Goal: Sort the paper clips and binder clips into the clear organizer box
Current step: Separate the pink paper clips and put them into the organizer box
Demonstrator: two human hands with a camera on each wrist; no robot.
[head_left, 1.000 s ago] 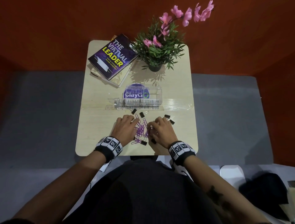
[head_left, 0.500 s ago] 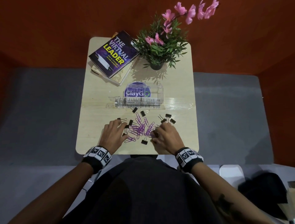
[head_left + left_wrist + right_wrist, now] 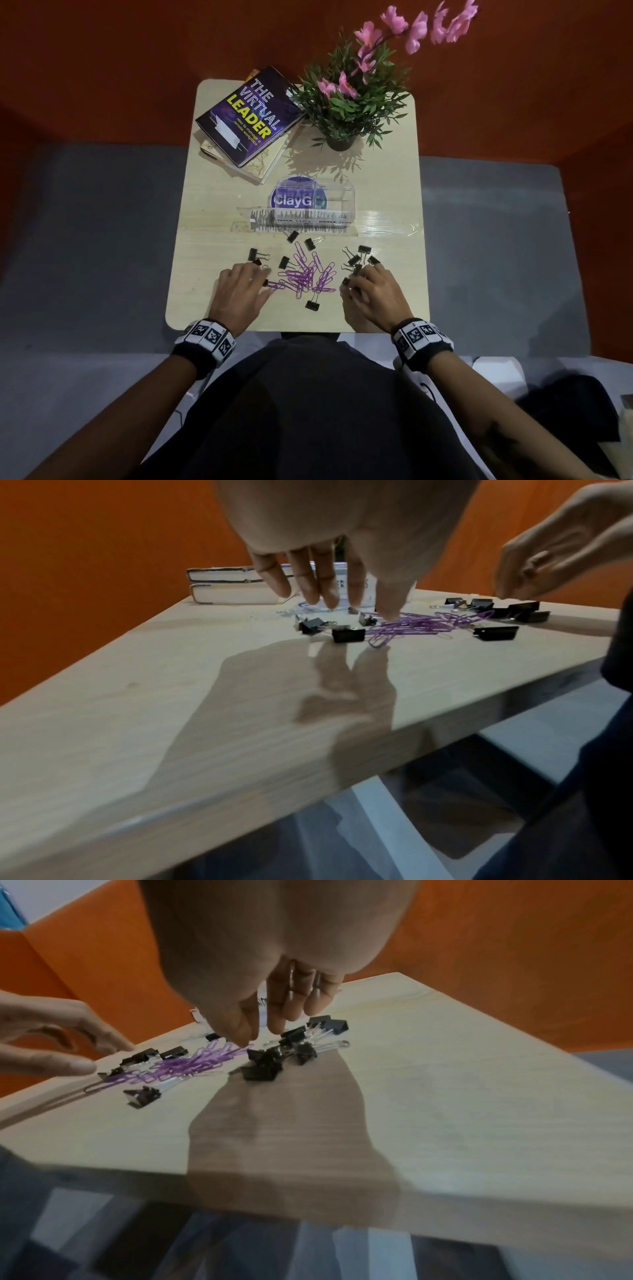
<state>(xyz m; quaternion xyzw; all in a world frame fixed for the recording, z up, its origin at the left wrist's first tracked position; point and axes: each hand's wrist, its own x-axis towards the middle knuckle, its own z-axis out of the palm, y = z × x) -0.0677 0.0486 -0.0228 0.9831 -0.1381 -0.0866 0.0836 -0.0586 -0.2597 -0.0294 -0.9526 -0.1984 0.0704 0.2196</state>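
A pile of purple paper clips [image 3: 308, 275] lies in the middle of the wooden table [image 3: 212, 240], with black binder clips scattered around it. The clear organizer box [image 3: 313, 205] stands just behind them, its front labelled for paper clips and binder clips. My left hand [image 3: 255, 277] hovers left of the pile, fingers [image 3: 325, 588] straight and holding nothing. My right hand [image 3: 356, 284] is at the right, its loosely bent fingers [image 3: 277, 1015] over a cluster of binder clips [image 3: 270, 1061] without pinching any. One binder clip [image 3: 312, 305] lies alone near the front edge.
Two stacked books [image 3: 246, 116] sit at the back left of the table and a potted plant with pink flowers [image 3: 352, 99] at the back right. Orange walls close in behind. The table's front edge [image 3: 291, 329] runs right under my wrists.
Both hands have drawn apart from the middle of the pile, the left going left and the right going right. The clips now lie uncovered, with binder clips gathered under the right hand.
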